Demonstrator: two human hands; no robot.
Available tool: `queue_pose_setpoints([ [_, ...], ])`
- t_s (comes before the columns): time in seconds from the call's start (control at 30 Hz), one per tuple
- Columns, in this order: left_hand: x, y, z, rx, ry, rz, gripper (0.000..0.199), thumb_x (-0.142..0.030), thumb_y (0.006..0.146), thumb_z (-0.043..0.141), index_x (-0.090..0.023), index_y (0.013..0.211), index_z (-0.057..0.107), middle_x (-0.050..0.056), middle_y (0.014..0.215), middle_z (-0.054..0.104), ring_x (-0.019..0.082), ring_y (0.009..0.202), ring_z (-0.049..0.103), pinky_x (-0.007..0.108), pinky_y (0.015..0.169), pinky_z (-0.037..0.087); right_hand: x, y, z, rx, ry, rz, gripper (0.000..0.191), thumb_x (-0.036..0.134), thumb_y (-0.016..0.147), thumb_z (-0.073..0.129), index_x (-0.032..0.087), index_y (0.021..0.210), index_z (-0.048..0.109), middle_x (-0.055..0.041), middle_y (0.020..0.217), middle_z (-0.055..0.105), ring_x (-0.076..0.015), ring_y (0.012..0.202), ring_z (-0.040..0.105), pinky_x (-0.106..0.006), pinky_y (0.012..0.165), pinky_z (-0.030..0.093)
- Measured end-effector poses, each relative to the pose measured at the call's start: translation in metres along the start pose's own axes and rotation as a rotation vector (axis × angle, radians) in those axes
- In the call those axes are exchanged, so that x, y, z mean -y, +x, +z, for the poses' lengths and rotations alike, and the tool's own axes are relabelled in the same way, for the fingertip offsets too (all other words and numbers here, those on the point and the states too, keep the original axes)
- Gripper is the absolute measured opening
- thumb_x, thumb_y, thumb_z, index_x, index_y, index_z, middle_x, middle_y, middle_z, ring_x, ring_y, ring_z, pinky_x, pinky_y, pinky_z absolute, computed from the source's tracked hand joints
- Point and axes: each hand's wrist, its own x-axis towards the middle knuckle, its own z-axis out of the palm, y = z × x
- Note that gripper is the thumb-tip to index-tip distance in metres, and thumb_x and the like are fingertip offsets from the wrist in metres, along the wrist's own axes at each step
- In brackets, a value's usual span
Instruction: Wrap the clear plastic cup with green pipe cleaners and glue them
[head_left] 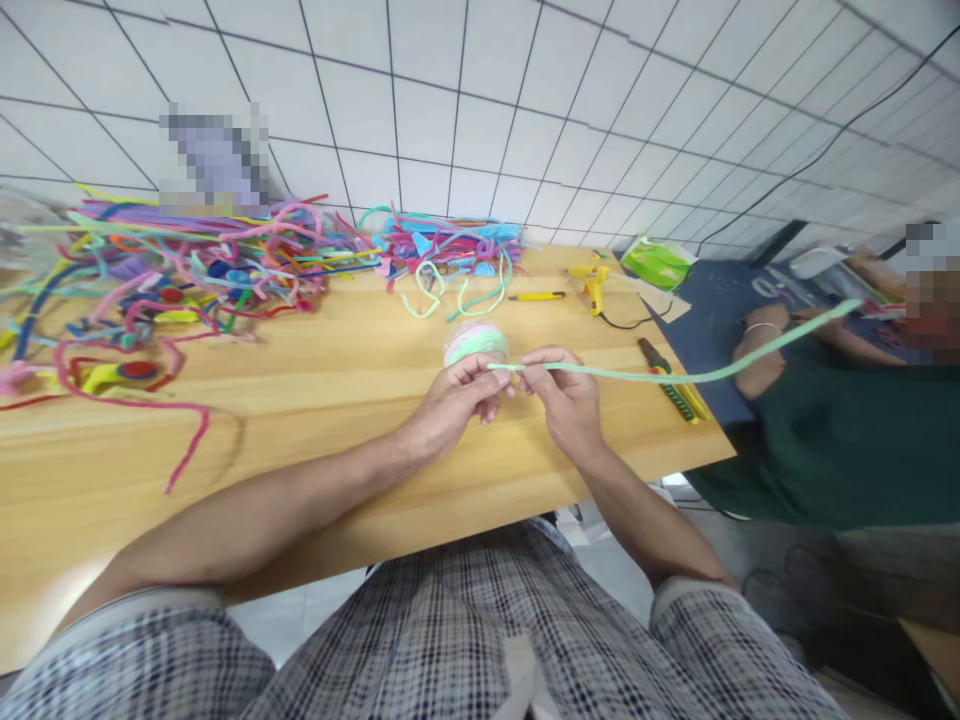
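Note:
A long light green pipe cleaner (675, 378) runs between both of my hands over the wooden table. My left hand (454, 400) pinches its short end between thumb and fingers. Close beside it, my right hand (566, 400) grips the same stem, and the long free part stretches out to the right and curves upward at its tip. Just behind my left fingers stands a small round thing banded in pale green, white and pink (475, 343); its lower part is hidden by my hand.
Tangled colourful pipe cleaners (202, 250) cover the table's left side, with a second bundle (450, 240) against the tiled wall. A yellow cutter (536, 296), a yellow glue gun (594, 288) and green-and-yellow-handled tools (675, 390) lie to the right. Another person (862, 420) sits at the right.

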Motion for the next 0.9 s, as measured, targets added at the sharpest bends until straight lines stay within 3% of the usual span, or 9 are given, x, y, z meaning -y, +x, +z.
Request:
queue_pose_setpoints([
  [0.2,-0.012,0.006,-0.005,-0.02,0.076,0.095,0.054,-0.059,0.076,0.105,-0.016,0.086,0.073,-0.002,0.075,0.076,0.005,0.051,0.055,0.017,0.05,0.045,0.014,0.026,0.008,0.13,0.017,0.011,0.06,0.082,0.089,0.083,0.024,0.081,0.075,0.0005,0.075,0.07,-0.015,0.068,0.062,-0.032,0.072,0.059],
  [0.37,-0.03,0.016,-0.007,-0.031,0.104,0.178,0.049,-0.052,0.077,0.105,-0.016,0.081,0.072,-0.002,0.071,0.075,0.004,0.051,0.054,0.016,0.051,0.043,0.026,0.062,0.018,0.181,0.055,0.0,0.062,0.081,0.086,0.088,0.022,0.073,0.072,0.0017,0.068,0.066,-0.0139,0.066,0.06,-0.029,0.065,0.052],
  [0.53,-0.051,0.038,-0.004,-0.11,0.156,0.214,0.043,-0.042,0.074,0.103,-0.017,0.075,0.068,-0.004,0.063,0.07,0.004,0.049,0.05,0.016,0.05,0.04,0.023,0.099,0.032,0.149,0.139,-0.005,0.064,0.082,0.082,0.091,0.022,0.072,0.07,0.0032,0.066,0.066,-0.0117,0.062,0.057,-0.027,0.06,0.047],
  [0.67,-0.071,0.065,-0.003,-0.105,0.258,0.192,0.048,-0.047,0.07,0.103,-0.018,0.075,0.066,-0.004,0.062,0.07,0.005,0.047,0.048,0.018,0.048,0.038,0.014,0.122,0.036,0.085,0.23,-0.009,0.064,0.084,0.079,0.091,0.023,0.077,0.073,0.0043,0.064,0.065,-0.0112,0.059,0.055,-0.028,0.06,0.046],
  [0.8,-0.088,0.087,-0.008,-0.088,0.39,0.151,0.058,-0.053,0.06,0.11,-0.017,0.074,0.067,-0.006,0.06,0.063,0.004,0.047,0.047,0.017,0.047,0.037,0.008,0.14,0.027,0.045,0.246,-0.087,0.064,0.085,0.079,0.091,0.023,0.082,0.077,0.004,0.066,0.066,-0.0118,0.061,0.058,-0.028,0.061,0.05],
  [0.9,-0.089,0.096,-0.013,-0.001,0.321,-0.003,0.067,-0.074,0.069,0.101,-0.015,0.082,0.072,-0.002,0.066,0.069,0.005,0.043,0.05,0.018,0.041,0.034,0.008,0.144,0.018,0.037,0.18,-0.165,0.062,0.085,0.086,0.086,0.024,0.086,0.078,0.0033,0.07,0.069,-0.013,0.065,0.062,-0.029,0.065,0.054],
])
